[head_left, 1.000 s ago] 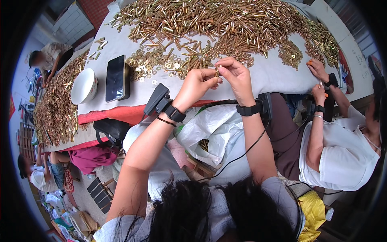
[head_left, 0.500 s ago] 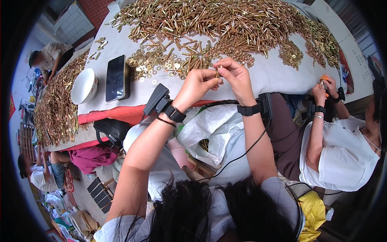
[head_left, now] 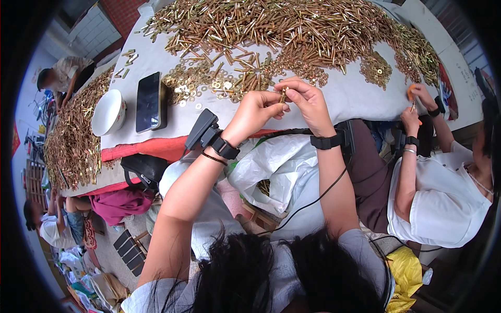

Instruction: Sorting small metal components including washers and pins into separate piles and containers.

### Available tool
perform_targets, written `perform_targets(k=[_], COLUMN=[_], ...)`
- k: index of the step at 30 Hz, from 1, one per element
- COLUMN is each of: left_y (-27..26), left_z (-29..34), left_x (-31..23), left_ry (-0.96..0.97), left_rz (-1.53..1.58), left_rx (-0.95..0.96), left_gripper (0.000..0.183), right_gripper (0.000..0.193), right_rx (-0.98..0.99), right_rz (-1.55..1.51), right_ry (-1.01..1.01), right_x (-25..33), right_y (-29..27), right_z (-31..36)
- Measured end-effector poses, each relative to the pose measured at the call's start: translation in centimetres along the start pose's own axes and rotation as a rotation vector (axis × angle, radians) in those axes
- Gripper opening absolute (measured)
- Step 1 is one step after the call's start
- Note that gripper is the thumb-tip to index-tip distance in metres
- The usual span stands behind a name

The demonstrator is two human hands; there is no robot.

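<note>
Just above the front edge of the table, my left hand (head_left: 259, 110) and my right hand (head_left: 309, 104) meet fingertip to fingertip. Between them is a small brass-coloured bolt (head_left: 283, 95), mostly covered by the fingers. My left fingers are closed round its lower part, while the right thumb and forefinger pinch near its upper end. Beyond my hands lie loose flat washers (head_left: 195, 83), small nuts (head_left: 309, 74) and a large heap of brass-coloured bolts (head_left: 271, 26).
Left on the table are a phone (head_left: 149, 104) and a white bowl (head_left: 107, 113). A white plastic bag (head_left: 276, 161) with metal parts inside rests on my lap. A co-worker (head_left: 438, 193) sits at the right, holding an orange-handled tool (head_left: 411, 93). Another bolt heap (head_left: 73, 141) lies far left.
My right fingers have shifted slightly about the bolt's upper end, and the right wrist has moved a little right. The co-worker's hands at the right have moved apart, lifting the orange handle.
</note>
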State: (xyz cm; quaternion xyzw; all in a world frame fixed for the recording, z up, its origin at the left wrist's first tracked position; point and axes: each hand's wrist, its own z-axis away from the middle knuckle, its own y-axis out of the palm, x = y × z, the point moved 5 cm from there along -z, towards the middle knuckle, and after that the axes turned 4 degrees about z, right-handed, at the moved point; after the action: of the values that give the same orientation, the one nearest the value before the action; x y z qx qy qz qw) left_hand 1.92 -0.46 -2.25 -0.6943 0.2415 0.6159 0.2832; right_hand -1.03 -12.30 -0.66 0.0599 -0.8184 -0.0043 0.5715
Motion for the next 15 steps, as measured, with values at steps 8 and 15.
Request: perform_targets(k=[8,15], left_y=[0.3,0.23], left_z=[0.09,0.25], left_x=[-0.01,-0.35], left_ry=[0.006,0.006], left_rz=[-0.051,-0.022], left_rx=[-0.015,0.001], left_gripper=[0.016,0.016], right_gripper=[0.01,0.013], right_rx=[0.018,0.017], right_rz=[-0.079,0.046], right_ry=[-0.006,-0.05], right_x=[-0.49,0.42], right_y=[-0.26,-0.28], right_z=[0.14,0.09])
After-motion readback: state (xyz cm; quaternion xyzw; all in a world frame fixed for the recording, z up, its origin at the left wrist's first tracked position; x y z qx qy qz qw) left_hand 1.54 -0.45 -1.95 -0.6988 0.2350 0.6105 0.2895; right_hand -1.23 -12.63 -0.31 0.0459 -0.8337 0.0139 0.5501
